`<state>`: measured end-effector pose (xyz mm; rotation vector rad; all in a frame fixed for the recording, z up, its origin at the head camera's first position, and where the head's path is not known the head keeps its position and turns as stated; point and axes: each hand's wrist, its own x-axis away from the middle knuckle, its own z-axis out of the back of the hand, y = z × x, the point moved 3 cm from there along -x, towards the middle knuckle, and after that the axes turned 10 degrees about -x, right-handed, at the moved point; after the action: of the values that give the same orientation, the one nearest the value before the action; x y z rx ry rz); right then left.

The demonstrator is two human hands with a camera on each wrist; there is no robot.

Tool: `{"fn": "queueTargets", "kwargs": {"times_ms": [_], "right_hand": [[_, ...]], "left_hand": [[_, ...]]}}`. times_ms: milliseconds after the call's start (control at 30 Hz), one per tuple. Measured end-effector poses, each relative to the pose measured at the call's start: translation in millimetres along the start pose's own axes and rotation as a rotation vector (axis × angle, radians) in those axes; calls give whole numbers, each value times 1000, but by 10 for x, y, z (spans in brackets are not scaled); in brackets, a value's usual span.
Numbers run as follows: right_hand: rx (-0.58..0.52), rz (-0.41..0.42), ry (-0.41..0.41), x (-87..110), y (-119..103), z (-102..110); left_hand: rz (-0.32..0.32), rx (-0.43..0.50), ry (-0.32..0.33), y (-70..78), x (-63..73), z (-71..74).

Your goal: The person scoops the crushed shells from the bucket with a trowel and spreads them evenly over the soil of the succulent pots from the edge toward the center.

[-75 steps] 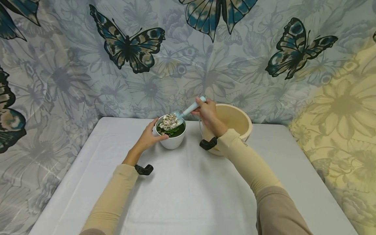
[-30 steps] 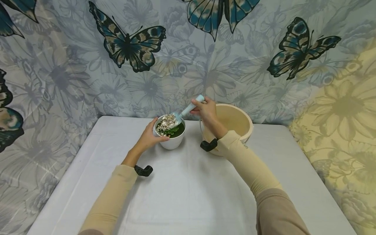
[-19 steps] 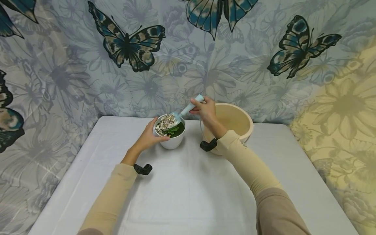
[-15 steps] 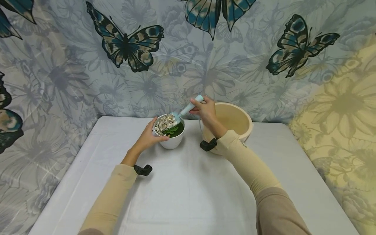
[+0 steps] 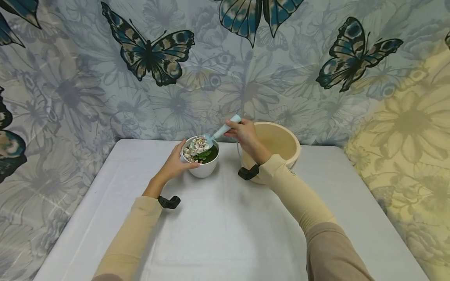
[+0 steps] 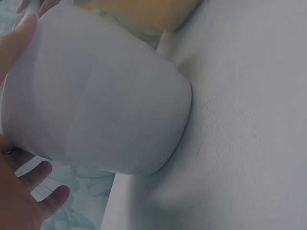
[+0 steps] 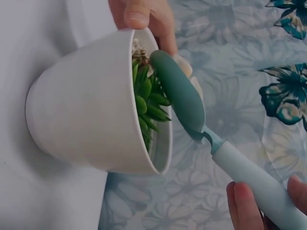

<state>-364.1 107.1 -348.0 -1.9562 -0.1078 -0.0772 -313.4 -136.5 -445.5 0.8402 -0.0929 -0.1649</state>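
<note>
Head view: a white table (image 5: 225,230) stands before butterfly-printed backdrop (image 5: 228,88).

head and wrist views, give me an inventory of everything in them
Backdrop: 1, grey-blue and yellow, at back
Butterflies: several, teal and black, on backdrop
Table: 1, white, before backdrop
Pot: 1, white, far side of table
Bucket: 1, cream, right of pot
Plant: 1, green, in pot
Scoop: 1, pale blue, over pot
Pebbles: many, white and brown, on scoop, in pot
Sleeves: 2, beige, foreground
Wrist cameras: 2, black, at sleeve cuffs
Left grip: 1, on pot
Right grip: 1, on scoop
</note>
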Motion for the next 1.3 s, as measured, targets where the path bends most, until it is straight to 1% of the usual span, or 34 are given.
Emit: {"fn": "queueTargets", "kwargs": {"times_ms": [133,267,400,467,533,633,767,900,1033,1133,1233,1300], "right_hand": [[32,21,22,11,19,-11],[61,51,42,29,26,-31],[72,91,42,41,22,-60],[93,109,33,56,24,-73],[118,125,25,75,31,-84],[144,144,16,93,46,-93],[130,163,5,84,50,-116],[125,169,7,81,37,-135],[129,168,29,82,14,-142],[130,181,30,81,7,-138],[134,197,19,78,19,-133],[134,201,11,75,37,-128]], "left_hand": [[4,19,-13,-15,-16,-3],[12,39,31,8,11,-24],[31,24,73,24,36,-54],[35,9,78,27,47,-67],[34,0,74,27,52,-75],[12,-23,52,24,47,-65],[-9,-36,27,8,21,-15],[1,-20,23,-1,15,7],[17,-12,44,4,25,-8],[27,-8,61,13,38,-22],[37,-17,61,21,51,-22],[38,-33,48,18,51,-16]]}}
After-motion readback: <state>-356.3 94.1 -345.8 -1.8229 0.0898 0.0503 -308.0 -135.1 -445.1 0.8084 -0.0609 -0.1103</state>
